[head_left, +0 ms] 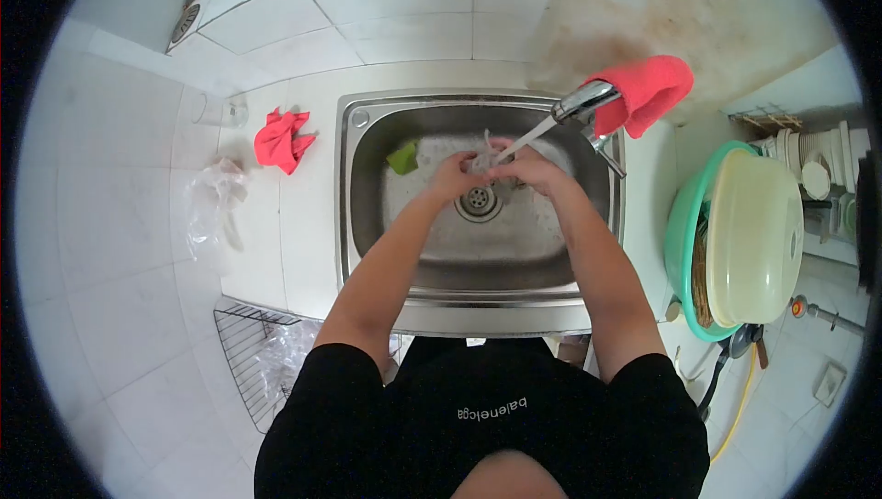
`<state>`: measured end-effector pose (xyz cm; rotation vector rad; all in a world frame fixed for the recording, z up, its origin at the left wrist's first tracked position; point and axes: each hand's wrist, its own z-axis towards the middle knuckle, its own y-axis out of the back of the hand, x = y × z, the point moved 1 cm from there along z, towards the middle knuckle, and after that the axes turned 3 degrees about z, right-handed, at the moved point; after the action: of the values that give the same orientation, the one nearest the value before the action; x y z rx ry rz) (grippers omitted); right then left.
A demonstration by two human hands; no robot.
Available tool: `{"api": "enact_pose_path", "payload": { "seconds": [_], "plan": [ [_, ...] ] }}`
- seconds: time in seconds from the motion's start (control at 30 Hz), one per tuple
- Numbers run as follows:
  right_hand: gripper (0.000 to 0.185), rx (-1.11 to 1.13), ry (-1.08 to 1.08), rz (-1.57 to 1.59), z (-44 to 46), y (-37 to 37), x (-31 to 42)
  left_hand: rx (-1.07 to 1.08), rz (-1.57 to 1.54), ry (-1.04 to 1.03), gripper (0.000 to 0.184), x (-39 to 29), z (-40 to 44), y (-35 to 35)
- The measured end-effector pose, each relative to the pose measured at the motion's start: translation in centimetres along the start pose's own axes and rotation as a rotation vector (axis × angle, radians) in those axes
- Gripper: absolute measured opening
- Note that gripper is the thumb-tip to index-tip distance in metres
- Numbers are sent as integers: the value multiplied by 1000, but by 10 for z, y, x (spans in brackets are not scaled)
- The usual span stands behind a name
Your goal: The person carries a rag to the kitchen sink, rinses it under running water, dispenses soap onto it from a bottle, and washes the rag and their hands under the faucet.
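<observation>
My left hand (450, 177) and my right hand (535, 169) meet over the steel sink (386, 223), just behind the drain (478, 202). Between them is a small clear, whitish object (480, 164), perhaps glass or plastic; its kind is hard to make out. The fingers of both hands curl around it from either side. Running water (526, 139) falls from the chrome faucet (588, 100) onto the right hand and the object. A green sponge or cloth (402, 158) lies in the sink, left of my left hand.
A red cloth (648, 93) hangs over the faucet, another red cloth (283, 140) lies on the left counter. Beyond it are a clear glass (209, 110) and a plastic bag (213, 205). Basins (755, 237) stand at right near a dish rack (818, 154); a wire rack (243, 352) sits lower left.
</observation>
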<state>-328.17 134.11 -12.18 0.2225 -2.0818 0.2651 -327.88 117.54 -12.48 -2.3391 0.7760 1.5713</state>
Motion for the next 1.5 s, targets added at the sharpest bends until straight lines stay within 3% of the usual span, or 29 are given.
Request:
{"api": "enact_pose_path", "payload": {
  "seconds": [0.07, 0.1, 0.17, 0.3, 0.37, 0.4, 0.47, 0.5, 0.53, 0.57, 0.6, 0.63, 0.67, 0.7, 0.77, 0.8, 0.87, 0.9, 0.93, 0.97, 1.0, 1.07, 1.1, 1.2, 1.27, 1.33, 1.43, 1.47, 1.5],
  "plan": [
    [44, -2, 292, -346, -8, 8, 10, -18, 115, 315, 40, -22, -12, 13],
    [44, -10, 292, -337, -7, 13, 11, -10, 124, 317, 40, -19, -14, 18],
    [53, 201, -141, -947, -4, 24, 8, -156, -595, 222, 32, -10, -14, 29],
    [57, 6, -114, -770, -9, 31, -12, -215, -823, 233, 23, 8, -18, 37],
    [55, 18, -59, 177, -28, 12, 7, -400, -693, 187, 39, 26, -19, 37],
    [55, 15, -55, 181, -21, 3, 3, -397, -687, 186, 39, 21, -21, 31],
    [50, -189, 112, 156, -1, -17, -17, -438, -916, 673, 47, 8, -25, 2],
    [48, -244, 123, -151, 6, -28, -27, -432, -911, 673, 47, 7, -24, -9],
    [46, -299, 130, -458, 5, -42, -27, -309, -1145, 631, 51, 7, -21, -21],
    [46, -308, 130, -453, 0, -55, -30, -179, -1373, 583, 55, 7, -19, -27],
    [45, -440, 209, -560, -19, -72, -21, -173, -1367, 587, 55, 14, -15, -28],
    [44, -572, 289, -670, -35, -83, -14, -18, -1305, 483, 57, 28, -8, -29],
    [44, -577, 287, -669, -43, -89, -13, 133, -1238, 379, 58, 42, -2, -29],
    [42, -504, 275, -615, -50, -94, -13, 136, -1238, 382, 58, 62, 6, -27],
    [40, -431, 261, -559, -70, -112, 1, 738, -1435, 376, 47, 88, 15, -23],
    [37, -345, 187, -632, -85, -124, 21, 744, -1435, 377, 47, 89, 14, -22],
    [35, -263, 111, -703, -84, -124, 20, 436, -1366, 173, 37, 92, 7, -21],
    [32, -396, 278, -666, -68, -119, 2, 435, -1364, 175, 37, 79, -6, -26],
    [31, -528, 450, -624, -55, -113, -6, 116, -1282, 170, 35, 48, -22, -31],
    [31, -528, 461, -625, -42, -105, -4, -197, -1182, 154, 34, 27, -28, -33],
    [31, -562, 343, -595, -30, -95, -3, -202, -1186, 152, 34, 22, -25, -36],
    [33, -619, 93, -544, -2, -72, -3, -405, -1096, 652, 30, 18, -19, -37],
    [35, -638, -35, -524, 13, -57, -6, -417, -1092, 642, 30, 17, -17, -35],
    [42, -583, -59, -415, 31, -32, -15, -410, -1091, 564, 26, 22, -11, -27],
    [34, -444, -74, -515, 31, -21, -5, -446, -1117, 371, 27, 38, -8, -9],
    [30, -428, 42, -631, 41, -26, -11, -449, -1093, 383, 30, 40, -12, 0],
    [19, -248, 657, -693, 53, -36, -4, -490, -1086, 347, 38, 48, -12, 5],
    [19, -239, 649, -689, 56, -31, -5, -525, -1103, 293, 41, 52, -12, 6],
    [18, -161, 700, -1020, 61, -19, -7, -531, -1104, 301, 41, 53, -15, 8]
  ]
}}
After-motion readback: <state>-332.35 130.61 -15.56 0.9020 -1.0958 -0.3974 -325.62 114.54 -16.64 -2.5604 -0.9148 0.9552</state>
